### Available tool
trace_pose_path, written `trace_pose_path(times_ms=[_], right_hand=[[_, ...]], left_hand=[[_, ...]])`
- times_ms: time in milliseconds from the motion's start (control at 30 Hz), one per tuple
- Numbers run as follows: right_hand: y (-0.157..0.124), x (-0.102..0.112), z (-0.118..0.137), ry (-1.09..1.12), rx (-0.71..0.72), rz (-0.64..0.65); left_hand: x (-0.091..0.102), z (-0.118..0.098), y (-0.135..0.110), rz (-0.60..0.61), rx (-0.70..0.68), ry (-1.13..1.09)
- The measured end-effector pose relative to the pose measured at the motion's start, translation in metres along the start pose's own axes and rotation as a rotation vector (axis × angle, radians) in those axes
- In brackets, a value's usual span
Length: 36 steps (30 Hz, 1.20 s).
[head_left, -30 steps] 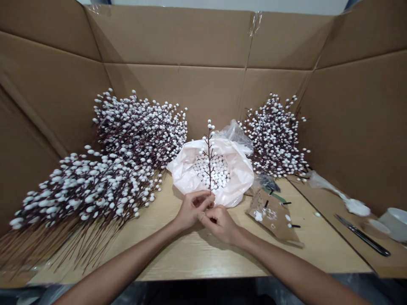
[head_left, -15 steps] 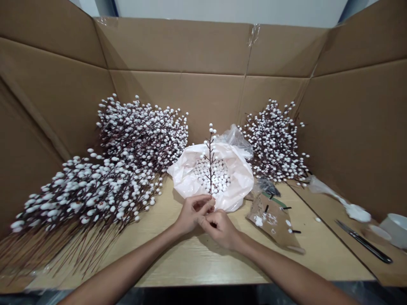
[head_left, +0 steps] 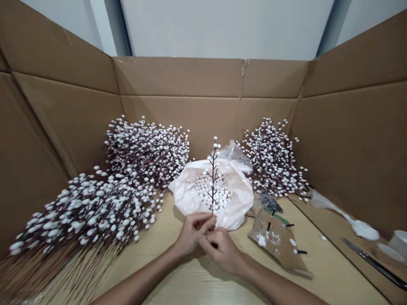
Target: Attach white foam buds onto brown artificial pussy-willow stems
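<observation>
My left hand (head_left: pixel 192 232) pinches the bottom of a thin dark twig (head_left: pixel 213 178) that stands upright, with small white buds along its side shoots. Pressed against it from the right, my right hand (head_left: pixel 222 250) has its fingers closed at the twig's base; what they grip is hidden. Just behind both hands sits a pale pink plastic bag (head_left: pixel 237 186) opened wide, with several loose white balls (head_left: pixel 212 191) inside.
A large heap of finished white-bud branches (head_left: pixel 104 199) lies at the left, a smaller bunch (head_left: pixel 273 159) at the back right. A cardboard scrap (head_left: pixel 275 241) with small pieces lies right of the hands, a dark knife (head_left: pixel 373 262) and white cup (head_left: pixel 400 243) further right. Cardboard walls (head_left: pixel 178 106) enclose the wooden tabletop (head_left: pixel 178 288).
The camera has tilted upward, so everything sits lower in view and the wall above the cardboard shows. Both hands keep the same grip on the twig.
</observation>
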State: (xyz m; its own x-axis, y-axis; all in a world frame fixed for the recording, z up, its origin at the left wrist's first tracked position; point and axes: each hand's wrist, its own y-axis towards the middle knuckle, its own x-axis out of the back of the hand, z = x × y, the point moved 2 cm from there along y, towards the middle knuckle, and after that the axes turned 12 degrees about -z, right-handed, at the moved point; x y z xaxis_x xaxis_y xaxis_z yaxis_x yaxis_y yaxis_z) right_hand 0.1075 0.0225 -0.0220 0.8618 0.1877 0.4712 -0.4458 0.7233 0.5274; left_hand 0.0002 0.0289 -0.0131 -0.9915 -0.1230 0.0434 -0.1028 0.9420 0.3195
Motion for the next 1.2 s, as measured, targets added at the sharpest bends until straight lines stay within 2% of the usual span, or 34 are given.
trace_pose_path(times_ms=[567, 733, 800, 900, 967, 1000, 1100, 1200], right_hand=[[0.000, 0.000, -0.001, -0.003, 0.036, 0.000], [0.003, 0.004, 0.000, 0.118, 0.071, -0.062], [0.006, 0.015, 0.008, 0.226, 0.118, -0.190], [0.017, 0.048, 0.029, 0.349, 0.184, -0.558], [0.030, 0.077, 0.045, 0.370, 0.152, -0.792], [0.038, 0.092, 0.053, 0.365, 0.110, -0.861], [0.072, 0.132, 0.076, 0.405, 0.008, -0.863], [0.105, 0.160, 0.089, 0.384, -0.122, -0.692]], left_hand=[[0.001, -0.003, -0.001, -0.031, -0.021, 0.001], [0.001, -0.005, -0.003, -0.048, -0.015, 0.001], [0.001, -0.006, -0.004, -0.049, -0.039, 0.011], [0.000, -0.007, -0.005, -0.008, -0.080, 0.059], [-0.001, -0.007, -0.005, 0.029, -0.092, 0.085], [-0.002, -0.008, -0.006, 0.036, -0.097, 0.094], [-0.002, -0.012, -0.007, 0.042, -0.128, 0.137], [-0.002, -0.018, -0.008, 0.056, -0.171, 0.197]])
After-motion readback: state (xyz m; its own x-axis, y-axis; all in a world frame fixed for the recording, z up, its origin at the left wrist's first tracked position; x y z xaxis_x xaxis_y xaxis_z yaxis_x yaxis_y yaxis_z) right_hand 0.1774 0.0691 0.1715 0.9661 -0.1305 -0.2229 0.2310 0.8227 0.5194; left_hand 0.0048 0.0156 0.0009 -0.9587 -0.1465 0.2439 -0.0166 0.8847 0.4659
